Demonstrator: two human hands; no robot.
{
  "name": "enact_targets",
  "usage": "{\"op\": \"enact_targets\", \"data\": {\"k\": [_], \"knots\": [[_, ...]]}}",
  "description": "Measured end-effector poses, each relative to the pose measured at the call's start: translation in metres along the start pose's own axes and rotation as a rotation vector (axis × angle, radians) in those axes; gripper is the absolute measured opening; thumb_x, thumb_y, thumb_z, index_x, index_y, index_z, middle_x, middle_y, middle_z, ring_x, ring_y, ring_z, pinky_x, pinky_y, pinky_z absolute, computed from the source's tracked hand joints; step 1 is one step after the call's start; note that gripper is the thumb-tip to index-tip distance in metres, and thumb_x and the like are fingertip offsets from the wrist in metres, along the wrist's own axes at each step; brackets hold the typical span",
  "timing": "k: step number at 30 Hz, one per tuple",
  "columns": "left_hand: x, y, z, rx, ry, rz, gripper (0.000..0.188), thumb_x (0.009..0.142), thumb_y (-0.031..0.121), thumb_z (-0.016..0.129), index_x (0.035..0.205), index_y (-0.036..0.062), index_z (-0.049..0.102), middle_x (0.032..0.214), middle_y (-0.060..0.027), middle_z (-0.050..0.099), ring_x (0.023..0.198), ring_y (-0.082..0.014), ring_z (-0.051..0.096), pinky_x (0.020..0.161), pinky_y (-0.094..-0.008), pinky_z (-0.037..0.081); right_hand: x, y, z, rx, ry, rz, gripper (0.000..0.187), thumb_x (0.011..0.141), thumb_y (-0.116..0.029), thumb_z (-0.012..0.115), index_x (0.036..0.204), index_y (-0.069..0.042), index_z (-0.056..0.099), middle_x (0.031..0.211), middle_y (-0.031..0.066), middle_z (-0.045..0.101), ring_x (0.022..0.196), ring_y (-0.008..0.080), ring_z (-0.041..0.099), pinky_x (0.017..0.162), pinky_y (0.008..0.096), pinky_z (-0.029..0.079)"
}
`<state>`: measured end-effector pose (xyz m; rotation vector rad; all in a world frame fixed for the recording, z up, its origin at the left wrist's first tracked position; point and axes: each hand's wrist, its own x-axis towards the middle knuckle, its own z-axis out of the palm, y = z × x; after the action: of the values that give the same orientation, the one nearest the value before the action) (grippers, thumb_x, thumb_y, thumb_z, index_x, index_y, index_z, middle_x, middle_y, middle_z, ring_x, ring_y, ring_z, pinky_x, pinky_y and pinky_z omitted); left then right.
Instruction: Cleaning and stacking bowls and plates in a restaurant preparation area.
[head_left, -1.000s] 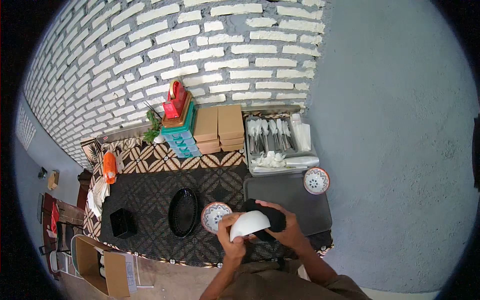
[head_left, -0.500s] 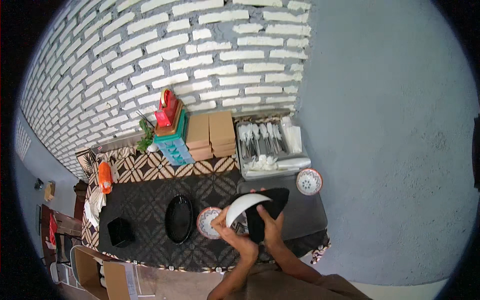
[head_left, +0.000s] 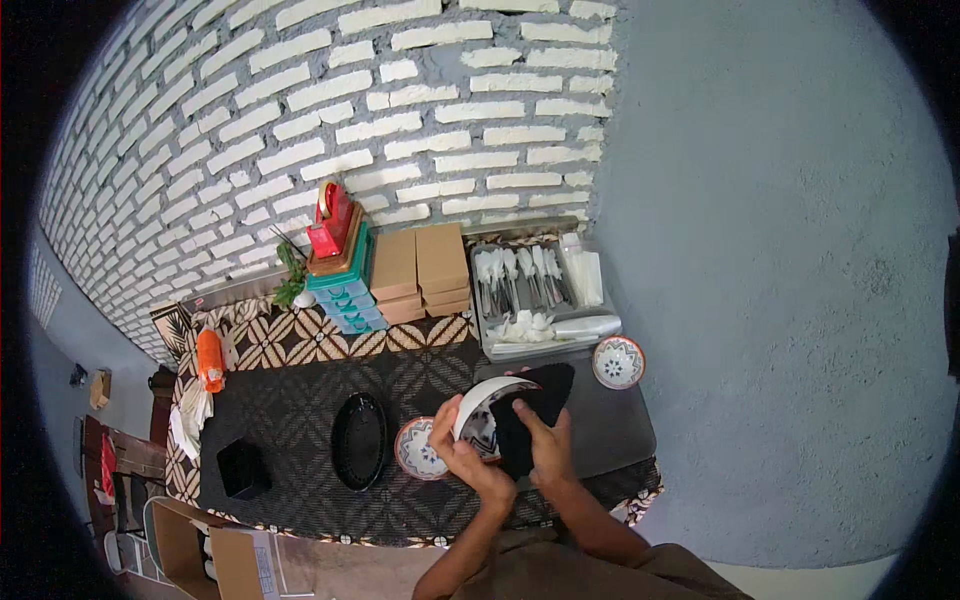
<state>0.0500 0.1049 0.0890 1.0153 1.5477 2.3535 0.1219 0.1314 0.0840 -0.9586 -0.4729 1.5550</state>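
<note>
My left hand [head_left: 470,466] grips a white bowl [head_left: 480,428] by its left side, tilted so that its dark-patterned inside partly shows. My right hand [head_left: 548,446] is closed on a black cloth [head_left: 540,393], pressing it against the bowl's inside with the thumb on top. The cloth hides the bowl's right part. Just left of my hands a patterned bowl with an orange rim [head_left: 416,452] rests on the table. A similar small bowl [head_left: 619,362] sits at the right, on the corner of a dark grey tray [head_left: 610,425].
An oval black dish [head_left: 358,440] and a square black container [head_left: 243,470] stand to the left. Behind are a cutlery tray [head_left: 490,345], brown cardboard boxes [head_left: 440,262] and a teal drawer unit [head_left: 345,295] topped by a red tape dispenser [head_left: 330,232]. A cardboard box [head_left: 240,565] is at lower left.
The bowl has turned so that more of its patterned inside faces up. My right hand and the cloth have shifted slightly over it, and my left fingers now wrap its side.
</note>
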Motion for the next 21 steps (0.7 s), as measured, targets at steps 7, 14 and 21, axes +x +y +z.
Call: {"op": "enact_targets", "data": {"k": [7,14,21], "knots": [[0.027,0.021,-0.031,0.157,-0.752,0.023,0.042,0.098,0.036,0.042,0.109,-0.0022,0.055,0.118,-0.0193,0.054,0.108,-0.0285,0.053,0.093,-0.0399,0.042,-0.004,-0.037,-0.01,-0.794,-0.543,-0.614,0.037,0.078,-0.002,0.071,0.112,0.003,0.058,0.122,0.0187,0.06,0.114,0.0242,0.057,0.096,0.0343,0.046],[-0.009,-0.021,0.015,-0.005,-0.12,-0.089,0.043,0.103,0.038,0.033,0.113,0.0002,0.052,0.116,-0.0142,0.054,0.11,-0.0231,0.051,0.097,-0.0355,0.037,0.008,0.017,-0.034,-0.419,0.004,-0.027,0.047,0.084,-0.031,0.073,0.112,0.003,0.057,0.099,0.0124,0.064,0.092,0.0244,0.062,0.081,0.0355,0.049],[-0.012,-0.081,0.025,-0.274,0.028,-0.796,0.038,0.103,0.034,0.032,0.121,0.0039,0.048,0.113,-0.0089,0.055,0.106,-0.0201,0.056,0.091,-0.0346,0.046,0.017,0.004,-0.109,-0.991,-0.321,0.004,0.059,0.084,-0.042,0.07,0.115,0.006,0.054,0.102,0.0191,0.064,0.091,0.0304,0.063,0.084,0.0409,0.049]]}}
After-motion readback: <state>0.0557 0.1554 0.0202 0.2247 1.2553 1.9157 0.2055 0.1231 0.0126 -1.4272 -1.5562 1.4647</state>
